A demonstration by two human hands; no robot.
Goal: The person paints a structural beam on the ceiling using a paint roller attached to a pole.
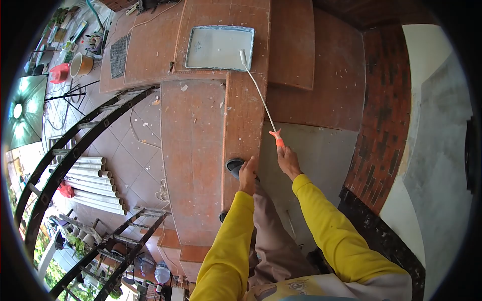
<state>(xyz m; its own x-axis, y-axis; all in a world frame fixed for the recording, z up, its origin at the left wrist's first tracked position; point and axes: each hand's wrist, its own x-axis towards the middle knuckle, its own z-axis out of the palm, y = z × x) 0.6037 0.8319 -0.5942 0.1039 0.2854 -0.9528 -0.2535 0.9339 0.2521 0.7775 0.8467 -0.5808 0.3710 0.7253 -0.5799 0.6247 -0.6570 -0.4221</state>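
Observation:
My right hand (288,163) is wrapped round the orange handle of a mini paint roller (260,95). Its long thin rod reaches away from me, and the small white roller head lies over the near right part of a paint tray (187,52). White paint covers the bottom of this shallow rectangular tray, which sits on a reddish tiled ledge. My left hand (247,175) hangs above my dark shoe (234,164), its fingers loosely curled together, with nothing visible in them.
Tiled steps (193,160) drop to a lower floor on the left. Two dark ladders (90,123) stand there, near a stack of white pipes (95,185) and a lit lamp (25,111). A brick-patterned wall strip (379,115) runs along the right.

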